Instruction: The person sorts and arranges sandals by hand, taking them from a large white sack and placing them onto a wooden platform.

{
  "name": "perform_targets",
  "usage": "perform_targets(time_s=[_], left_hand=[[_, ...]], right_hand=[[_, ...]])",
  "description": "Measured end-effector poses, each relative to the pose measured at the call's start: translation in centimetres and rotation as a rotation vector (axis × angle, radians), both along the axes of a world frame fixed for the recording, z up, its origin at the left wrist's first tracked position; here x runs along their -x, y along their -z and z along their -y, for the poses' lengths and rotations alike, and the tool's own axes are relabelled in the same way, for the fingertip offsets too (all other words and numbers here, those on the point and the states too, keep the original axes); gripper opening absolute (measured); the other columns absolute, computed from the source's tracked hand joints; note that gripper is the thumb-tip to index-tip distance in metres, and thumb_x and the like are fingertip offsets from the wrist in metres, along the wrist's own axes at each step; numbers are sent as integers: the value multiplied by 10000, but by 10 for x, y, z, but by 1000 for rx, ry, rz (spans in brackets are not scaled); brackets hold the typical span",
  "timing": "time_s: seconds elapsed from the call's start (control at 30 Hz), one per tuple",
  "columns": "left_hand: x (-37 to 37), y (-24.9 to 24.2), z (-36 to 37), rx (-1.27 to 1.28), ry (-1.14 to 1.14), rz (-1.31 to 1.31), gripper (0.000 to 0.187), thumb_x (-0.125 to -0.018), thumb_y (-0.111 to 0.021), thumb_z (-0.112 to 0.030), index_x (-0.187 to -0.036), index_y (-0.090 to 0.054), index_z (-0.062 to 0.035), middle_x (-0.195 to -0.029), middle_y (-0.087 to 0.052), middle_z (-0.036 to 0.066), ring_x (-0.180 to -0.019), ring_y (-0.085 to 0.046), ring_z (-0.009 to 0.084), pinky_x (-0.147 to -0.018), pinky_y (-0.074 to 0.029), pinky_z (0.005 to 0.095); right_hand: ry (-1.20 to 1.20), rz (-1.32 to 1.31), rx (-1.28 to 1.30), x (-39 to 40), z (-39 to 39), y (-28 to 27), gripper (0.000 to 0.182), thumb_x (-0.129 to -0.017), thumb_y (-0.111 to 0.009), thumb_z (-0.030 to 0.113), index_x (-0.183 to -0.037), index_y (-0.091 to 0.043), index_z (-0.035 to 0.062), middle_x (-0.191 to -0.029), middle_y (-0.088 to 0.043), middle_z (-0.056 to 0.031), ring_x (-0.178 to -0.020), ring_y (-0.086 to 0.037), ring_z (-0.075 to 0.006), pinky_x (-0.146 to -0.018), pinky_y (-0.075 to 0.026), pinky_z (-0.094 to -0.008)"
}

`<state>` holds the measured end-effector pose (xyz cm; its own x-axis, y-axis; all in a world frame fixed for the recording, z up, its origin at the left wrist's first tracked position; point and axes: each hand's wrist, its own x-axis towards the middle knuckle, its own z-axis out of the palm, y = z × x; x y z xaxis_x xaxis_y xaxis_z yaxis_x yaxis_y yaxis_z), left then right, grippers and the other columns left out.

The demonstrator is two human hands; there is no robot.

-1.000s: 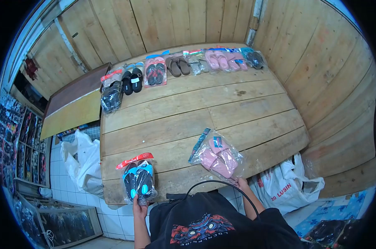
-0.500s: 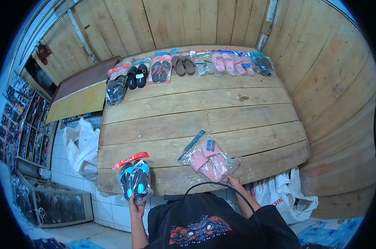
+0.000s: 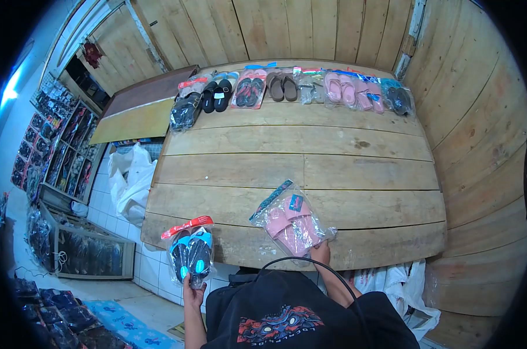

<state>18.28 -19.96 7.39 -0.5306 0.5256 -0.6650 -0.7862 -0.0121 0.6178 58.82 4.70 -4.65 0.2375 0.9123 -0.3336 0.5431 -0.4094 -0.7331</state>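
Observation:
In my left hand (image 3: 192, 292) is the lower end of a clear bag with dark and bright-blue sandals (image 3: 192, 254) and a red header strip. The bag is at the table's near left edge, its lower part beyond the edge. My right hand (image 3: 320, 253) grips the bottom right corner of a clear bag of pink slippers (image 3: 292, 224), which has a teal header and lies tilted at the table's near edge. The fingers of my right hand are partly hidden behind the plastic and my hand's back.
Bagged footwear lines the far side of the wooden table (image 3: 240, 173), including black sandals (image 3: 217, 96) and brown flip-flops (image 3: 283, 87). White sacks stand at left (image 3: 132, 183) and under the right edge (image 3: 397, 285). A black cable (image 3: 301, 257) arcs before my chest. Wooden walls border the table.
The head view has turned left, so the table and far row appear shifted right. Both hands keep hold of their bags; my right hand has turned slightly at the pink slippers' corner.

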Motion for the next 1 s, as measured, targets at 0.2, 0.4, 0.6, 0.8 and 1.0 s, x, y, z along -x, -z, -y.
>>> perform_targets(time_s=[0.2,0.4,0.6,0.8,1.0], left_hand=[[-11,0,-2,1,-5,-24,258,-862,-621,-337,-1039,-563,-159,-990,-641,1,-888,-612,159,-632,-501,347],[-19,-4,-15,16,-19,-35,255,-858,-627,-329,-1039,-561,-163,-985,-639,-8,-882,-605,149,-634,-495,346],[-24,-14,-32,65,22,-73,252,-854,-631,-331,-1031,-563,-166,-985,-638,-14,-891,-602,153,-656,-489,361],[-22,-15,-42,83,59,-62,245,-856,-626,-333,-1025,-567,-165,-993,-637,-16,-910,-597,160,-673,-491,374],[-14,-12,-47,58,68,-62,247,-862,-619,-336,-1025,-571,-155,-972,-644,-5,-880,-610,165,-667,-501,362]], right_hand=[[-351,108,15,-15,-19,-9,461,-690,-691,255,-1046,-530,11,-989,-615,-197,-922,-601,-354,-770,-481,-459],[-635,526,-193,-25,-32,-19,489,-690,-715,284,-1084,-574,33,-1163,-538,-180,-1175,-438,-333,-974,-369,-442],[-755,382,-457,-42,-46,-18,481,-685,-695,258,-1071,-595,-11,-1129,-548,-187,-1144,-426,-361,-998,-322,-452],[-766,476,-358,-33,-64,2,385,-751,-647,244,-1072,-612,36,-1118,-559,-148,-1105,-472,-301,-976,-344,-412],[-640,426,-391,-32,-57,4,284,-753,-610,124,-1005,-612,-6,-1075,-561,-170,-1083,-483,-318,-945,-384,-383]])
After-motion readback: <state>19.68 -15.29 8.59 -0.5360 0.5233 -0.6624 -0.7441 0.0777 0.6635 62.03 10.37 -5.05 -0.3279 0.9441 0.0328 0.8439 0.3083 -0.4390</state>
